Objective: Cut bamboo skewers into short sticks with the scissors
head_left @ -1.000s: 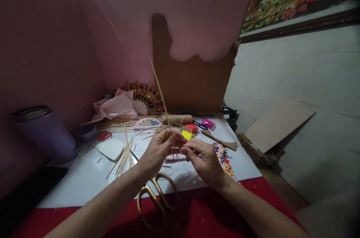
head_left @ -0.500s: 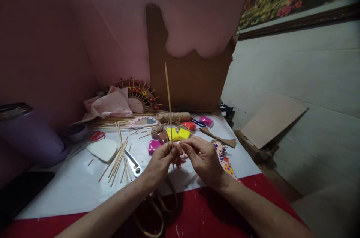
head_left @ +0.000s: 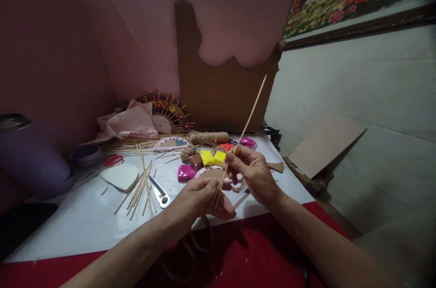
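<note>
A long thin wooden skewer (head_left: 254, 108) slants up to the right between my hands. My right hand (head_left: 255, 174) pinches it partway along with thumb and fingers. Its lower end lies in my left hand (head_left: 204, 197), thumb on top and fingers curled underneath; more than one thin stick seems to show there. Behind my hands lies a half-round cardboard piece with a pink-and-white edge (head_left: 214, 173), partly hidden. Large scissors (head_left: 161, 197) lie left of my left hand, with handles partly behind my wrist. Several short sticks (head_left: 138, 192) are heaped beside the blades.
A white teardrop-shaped piece (head_left: 119, 176), red-handled scissors (head_left: 113, 160) and a tape roll (head_left: 86, 156) lie left. Yellow packets (head_left: 207, 157), a magenta packet (head_left: 186, 172) and twine (head_left: 207, 137) sit behind my hands. A decorated semicircular piece (head_left: 170, 108) and cardboard (head_left: 225, 97) stand at the back.
The skewer has gone from nearly upright to leaning right. My right hand has moved up along it, and my left hand has turned with its fingers lower. The view has shifted slightly.
</note>
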### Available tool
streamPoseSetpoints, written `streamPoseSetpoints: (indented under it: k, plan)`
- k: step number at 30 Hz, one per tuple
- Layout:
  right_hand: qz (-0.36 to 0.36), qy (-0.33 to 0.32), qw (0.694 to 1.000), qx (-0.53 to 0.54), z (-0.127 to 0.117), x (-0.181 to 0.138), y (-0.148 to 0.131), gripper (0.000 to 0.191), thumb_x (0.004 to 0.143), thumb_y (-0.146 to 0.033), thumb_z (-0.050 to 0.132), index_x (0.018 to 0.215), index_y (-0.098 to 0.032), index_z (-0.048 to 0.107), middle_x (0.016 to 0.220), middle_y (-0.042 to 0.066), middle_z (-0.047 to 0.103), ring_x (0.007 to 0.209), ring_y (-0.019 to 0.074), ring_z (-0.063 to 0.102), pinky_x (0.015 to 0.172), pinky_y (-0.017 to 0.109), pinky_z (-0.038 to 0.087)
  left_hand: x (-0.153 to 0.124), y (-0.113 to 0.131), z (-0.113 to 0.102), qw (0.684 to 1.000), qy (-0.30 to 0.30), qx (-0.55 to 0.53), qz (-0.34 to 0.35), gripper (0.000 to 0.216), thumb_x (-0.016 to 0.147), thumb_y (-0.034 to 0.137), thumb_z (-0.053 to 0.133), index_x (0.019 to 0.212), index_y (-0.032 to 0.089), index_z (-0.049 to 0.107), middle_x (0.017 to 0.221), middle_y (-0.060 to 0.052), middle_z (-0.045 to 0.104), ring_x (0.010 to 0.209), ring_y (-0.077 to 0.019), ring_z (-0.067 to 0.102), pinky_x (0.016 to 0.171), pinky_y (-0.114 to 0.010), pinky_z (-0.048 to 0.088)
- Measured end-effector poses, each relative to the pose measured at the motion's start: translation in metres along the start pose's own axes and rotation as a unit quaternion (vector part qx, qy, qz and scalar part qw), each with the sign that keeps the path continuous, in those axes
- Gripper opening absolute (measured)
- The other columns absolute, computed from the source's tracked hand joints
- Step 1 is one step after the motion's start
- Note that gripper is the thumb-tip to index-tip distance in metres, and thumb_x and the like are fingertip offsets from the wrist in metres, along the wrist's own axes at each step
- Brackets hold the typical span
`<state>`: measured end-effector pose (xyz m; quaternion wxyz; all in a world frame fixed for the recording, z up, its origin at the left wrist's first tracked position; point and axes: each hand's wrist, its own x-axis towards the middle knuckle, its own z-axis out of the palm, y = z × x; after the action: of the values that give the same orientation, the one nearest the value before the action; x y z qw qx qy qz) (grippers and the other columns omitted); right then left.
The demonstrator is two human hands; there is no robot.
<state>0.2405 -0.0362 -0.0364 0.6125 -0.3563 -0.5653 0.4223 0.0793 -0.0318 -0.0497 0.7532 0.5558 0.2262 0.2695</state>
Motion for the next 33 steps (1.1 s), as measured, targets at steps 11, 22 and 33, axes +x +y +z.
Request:
streamPoseSetpoints:
  k: [11,22,33]
  plan:
    - [-0.015,0.098,0.995,0.001,-0.01,0.01,0.0,0.026,0.077,-0.034,0.065,0.063,-0.017,0.052,0.046,-0.005,0.057,0.032,0.006,0.048,0.028,0.013,0.038,0.003,-0.009,-0.006,0.998,0.002,-0.053,-0.015,0.024,0.074,0.022,0.066,0.093,0.008,0.065,0.073,-0.008,0.067,0.054,-0.0133,0.062,0.054,-0.025,0.048]
    - [0.002,0.113,0.993,0.019,-0.008,0.008,0.001,0.027,0.075,-0.034,0.067,0.064,-0.017,0.05,0.045,-0.005,0.058,0.032,0.0082,0.053,0.025,0.013,0.039,0.004,-0.013,-0.006,0.998,0.008,-0.052,-0.028,0.027,0.073,0.024,0.068,0.093,0.008,0.062,0.075,-0.011,0.069,0.06,-0.0178,0.068,0.053,-0.023,0.051]
    - [0.013,0.115,0.993,0.033,-0.007,0.008,-0.001,0.026,0.074,-0.034,0.067,0.063,-0.017,0.051,0.048,-0.005,0.059,0.032,0.0072,0.052,0.025,0.013,0.04,-0.001,-0.005,0.002,1.0,0.02,0.014,0.003,0.025,0.072,0.028,0.069,0.085,0.008,0.064,0.074,-0.009,0.07,0.06,-0.0177,0.068,0.055,-0.025,0.052]
